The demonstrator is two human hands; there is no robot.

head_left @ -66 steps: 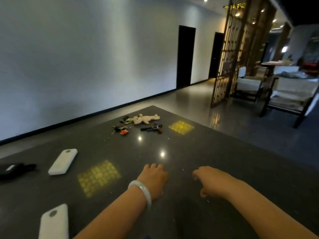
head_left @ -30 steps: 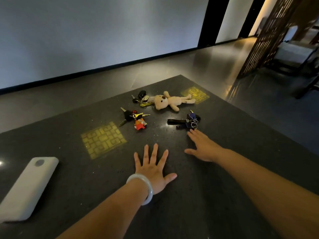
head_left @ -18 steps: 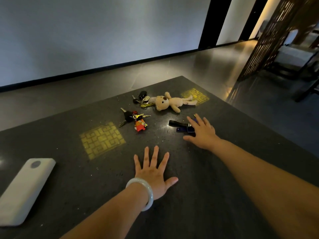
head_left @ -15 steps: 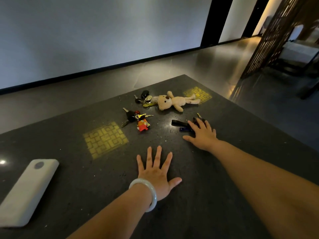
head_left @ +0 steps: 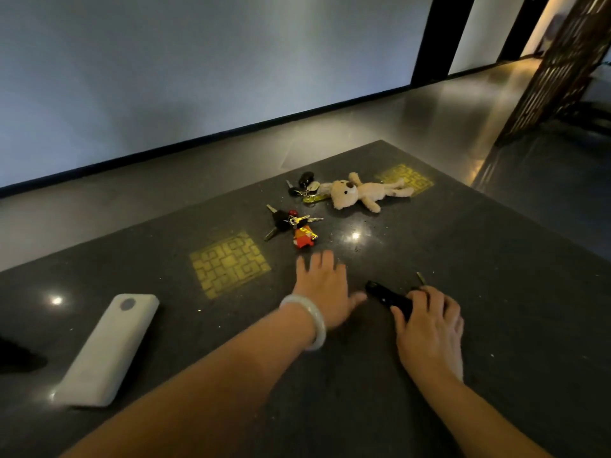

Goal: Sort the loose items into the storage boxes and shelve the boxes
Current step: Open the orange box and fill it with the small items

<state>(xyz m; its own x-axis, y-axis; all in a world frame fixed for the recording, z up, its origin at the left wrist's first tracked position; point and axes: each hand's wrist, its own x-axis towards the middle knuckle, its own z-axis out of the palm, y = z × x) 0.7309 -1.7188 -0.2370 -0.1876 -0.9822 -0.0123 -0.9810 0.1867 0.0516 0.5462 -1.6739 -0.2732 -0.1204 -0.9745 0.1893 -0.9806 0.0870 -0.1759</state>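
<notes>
A dark speckled table (head_left: 496, 292) fills the view, with 2 yellow maze-patterned squares set into it, 1 near the centre (head_left: 229, 266) and 1 at the far edge (head_left: 408, 180). A white slab-shaped case (head_left: 107, 348) lies at the near left, with a dark object (head_left: 13, 355) cut off by the left edge beside it. Toward the far side lie 2 key bunches: 1 with a plush bear (head_left: 363, 193) attached, and a nearer bunch with a red charm (head_left: 296, 226).

The left hand (head_left: 325, 289), a pale bangle (head_left: 307, 320) on its wrist, rests flat on the table with fingers spread and straight, holding nothing, just short of the red-charm keys. The right hand (head_left: 429, 328) lies just beside it, fingers curled over a black key fob (head_left: 386, 295) that sits on the table; a key tip (head_left: 420, 278) pokes out past the fingertips.

No storage box is in view.
</notes>
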